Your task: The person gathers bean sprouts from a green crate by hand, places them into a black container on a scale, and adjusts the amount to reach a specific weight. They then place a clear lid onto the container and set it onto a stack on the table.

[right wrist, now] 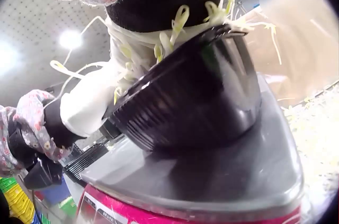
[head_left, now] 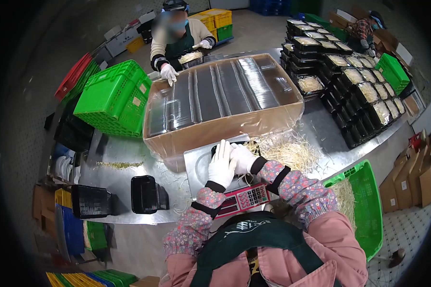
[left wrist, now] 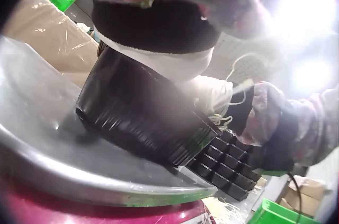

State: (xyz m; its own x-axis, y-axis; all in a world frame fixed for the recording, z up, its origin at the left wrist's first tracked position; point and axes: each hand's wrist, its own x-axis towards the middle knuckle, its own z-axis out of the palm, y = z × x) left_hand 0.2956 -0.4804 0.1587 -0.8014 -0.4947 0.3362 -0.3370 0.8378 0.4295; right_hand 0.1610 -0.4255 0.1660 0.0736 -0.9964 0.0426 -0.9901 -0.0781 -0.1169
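A black plastic tray [left wrist: 143, 123] [right wrist: 196, 102] stands on the steel platform [head_left: 196, 167] of a red scale, with bean sprouts [right wrist: 180, 20] poking over its rim. Both my white-gloved hands lie on top of it, side by side. My left hand [head_left: 221, 162] rests flat with its fingers straight, pointing away from me. My right hand [head_left: 242, 158] presses down beside it, touching the left. The tray is almost hidden under the hands in the head view. The scale's keypad [head_left: 251, 196] sits just below my wrists.
A loose pile of bean sprouts [head_left: 289, 150] lies right of the scale. Behind it stands a big carton of clear lids [head_left: 225, 95]. Filled black trays [head_left: 354, 81] are stacked at the far right, empty ones [head_left: 146, 193] at the left. A green crate [head_left: 364, 201] holds sprouts; another worker [head_left: 179, 38] stands opposite.
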